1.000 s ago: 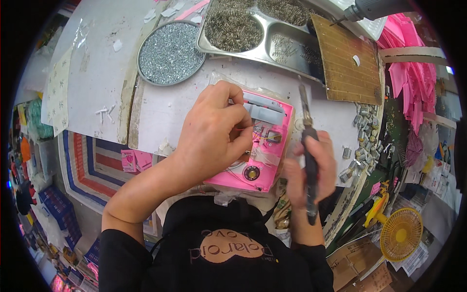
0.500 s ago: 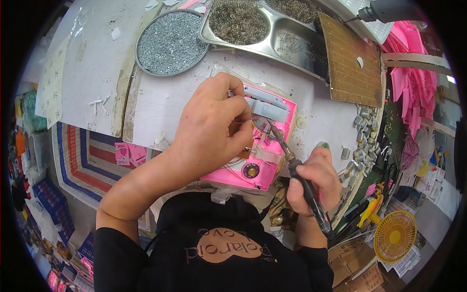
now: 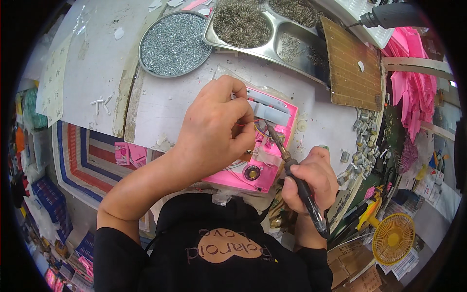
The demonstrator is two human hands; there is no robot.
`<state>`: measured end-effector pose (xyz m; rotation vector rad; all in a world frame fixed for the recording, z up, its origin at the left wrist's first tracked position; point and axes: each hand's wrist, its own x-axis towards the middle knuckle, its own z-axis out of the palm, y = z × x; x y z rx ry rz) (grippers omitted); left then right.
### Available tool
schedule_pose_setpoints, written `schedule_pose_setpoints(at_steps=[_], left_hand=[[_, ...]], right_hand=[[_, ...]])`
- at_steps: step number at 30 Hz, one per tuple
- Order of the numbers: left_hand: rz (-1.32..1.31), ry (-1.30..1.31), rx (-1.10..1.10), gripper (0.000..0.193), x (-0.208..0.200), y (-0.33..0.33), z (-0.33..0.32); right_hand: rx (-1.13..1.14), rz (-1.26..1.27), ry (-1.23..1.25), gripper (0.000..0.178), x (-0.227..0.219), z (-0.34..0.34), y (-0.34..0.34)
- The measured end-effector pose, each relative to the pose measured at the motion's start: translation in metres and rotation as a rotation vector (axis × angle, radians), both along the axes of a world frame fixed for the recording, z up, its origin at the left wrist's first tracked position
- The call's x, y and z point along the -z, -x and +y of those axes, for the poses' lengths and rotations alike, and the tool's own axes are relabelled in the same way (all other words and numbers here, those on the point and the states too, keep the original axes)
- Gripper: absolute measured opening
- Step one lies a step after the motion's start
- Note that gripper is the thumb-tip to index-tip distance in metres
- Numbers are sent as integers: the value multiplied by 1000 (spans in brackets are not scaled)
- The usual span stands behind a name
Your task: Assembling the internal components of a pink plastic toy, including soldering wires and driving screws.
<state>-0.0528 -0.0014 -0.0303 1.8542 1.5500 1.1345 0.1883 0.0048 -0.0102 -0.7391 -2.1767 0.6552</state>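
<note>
A pink plastic housing (image 3: 265, 182) lies in front of me, with a grey part (image 3: 272, 115), thin wires and a round black speaker-like piece (image 3: 252, 173) inside. My left hand (image 3: 214, 126) is over its left side, thumb and fingers pinched together. A thin red wire (image 3: 242, 124) runs out at those fingertips; the hand hides much of the housing. In my right hand (image 3: 316, 180) is a black-handled soldering iron (image 3: 304, 192), held like a pen. Its metal tip points into the housing, by the wires below the grey part; whether it touches them I cannot tell.
At the back stand a round tray of small metal pins (image 3: 172, 73) and a steel compartment tray (image 3: 272, 54) with springs. A brown board (image 3: 355, 68) leans beside it. Metal cylinders (image 3: 362, 129) lie along the right edge, near a yellow fan (image 3: 393, 238). A dark screwdriver-like tool (image 3: 389, 17) is at upper right.
The soldering iron and my right hand have shifted slightly left. The view has moved a little; my left hand keeps its pinch over the housing.
</note>
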Motion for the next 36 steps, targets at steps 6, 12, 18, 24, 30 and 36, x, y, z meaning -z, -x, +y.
schedule_pose_setpoints(at_steps=[6,12,18,24,30,36], left_hand=[[-27,3,-20,11,2,-3,0],[-42,2,-41,12,3,-5,0],[-19,-18,-44,13,2,-5,0],[10,-21,-48,12,1,-7,0],[47,-50,-57,12,2,-9,1],[72,-71,-67,13,2,-10,1]], right_hand=[[-15,-70,-103,40,-3,6,-2],[-11,16,-5,34,-4,7,-7],[-56,33,1,25,-1,10,-10],[-48,26,5,27,0,13,-8],[-41,26,1,32,2,17,-4],[-48,33,-6,33,4,18,-2]])
